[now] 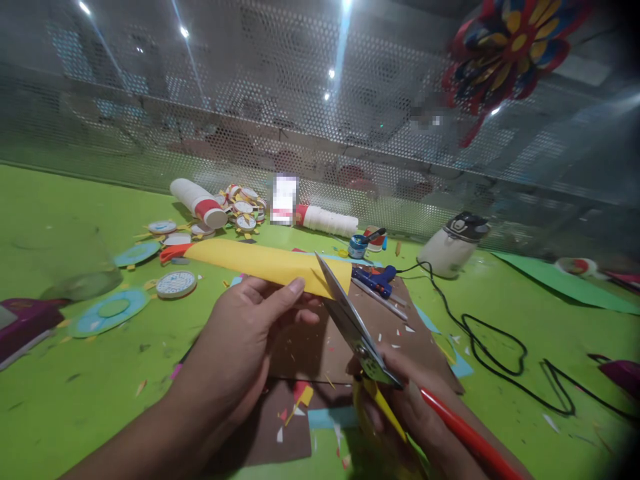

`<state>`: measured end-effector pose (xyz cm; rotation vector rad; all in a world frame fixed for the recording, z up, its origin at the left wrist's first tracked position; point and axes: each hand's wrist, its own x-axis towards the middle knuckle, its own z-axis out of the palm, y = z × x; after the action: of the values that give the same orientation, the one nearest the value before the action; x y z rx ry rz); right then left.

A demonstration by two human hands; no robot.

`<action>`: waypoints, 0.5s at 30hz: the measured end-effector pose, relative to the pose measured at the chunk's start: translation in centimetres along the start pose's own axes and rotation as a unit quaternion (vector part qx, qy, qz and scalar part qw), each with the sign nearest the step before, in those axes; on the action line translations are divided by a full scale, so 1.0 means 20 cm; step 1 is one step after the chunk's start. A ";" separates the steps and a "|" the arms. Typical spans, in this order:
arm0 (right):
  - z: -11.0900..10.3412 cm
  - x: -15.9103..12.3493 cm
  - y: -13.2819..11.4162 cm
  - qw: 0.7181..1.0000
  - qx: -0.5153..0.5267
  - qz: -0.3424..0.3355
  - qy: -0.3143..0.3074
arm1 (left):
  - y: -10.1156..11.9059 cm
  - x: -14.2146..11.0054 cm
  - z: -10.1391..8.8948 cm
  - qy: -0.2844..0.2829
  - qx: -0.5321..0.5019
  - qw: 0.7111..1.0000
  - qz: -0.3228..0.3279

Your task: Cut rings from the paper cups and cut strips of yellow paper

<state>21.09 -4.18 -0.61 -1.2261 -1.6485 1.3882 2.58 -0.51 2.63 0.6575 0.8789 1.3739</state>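
My left hand (260, 327) pinches a long strip of yellow paper (260, 259) between thumb and fingers, near its right end. In my right hand (420, 413) is a pair of scissors (361, 348), its metal blades pointing up and left. One blade passes in front of the paper's right end; where the other lies is partly hidden. A red bar (467, 427) and a yellow piece show at the handle end. Red scissors-like loops (175, 252) stick out beyond the paper's left tip.
A brown board (345, 347) with paper scraps lies below my hands. A blue glue gun (377, 280) rests on it, its black cord (467, 327) trailing right. Behind stand stacked paper cups (197, 202), a phone (284, 200), a small blue jar (357, 247) and a white penguin-like container (453, 248).
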 end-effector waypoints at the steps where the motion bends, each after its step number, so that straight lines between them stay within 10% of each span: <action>1: 0.00 0.00 0.00 1.000 0.013 0.004 -0.008 | 0.00 0.00 0.00 -0.001 -0.001 1.000 0.001; 15: 0.00 -0.02 0.01 0.997 0.070 0.030 -0.031 | 0.01 0.00 0.00 0.001 -0.001 1.000 0.005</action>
<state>21.37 -4.49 -0.82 -1.1708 -1.5391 1.5649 2.45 -0.43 2.67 0.6594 0.8779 1.3838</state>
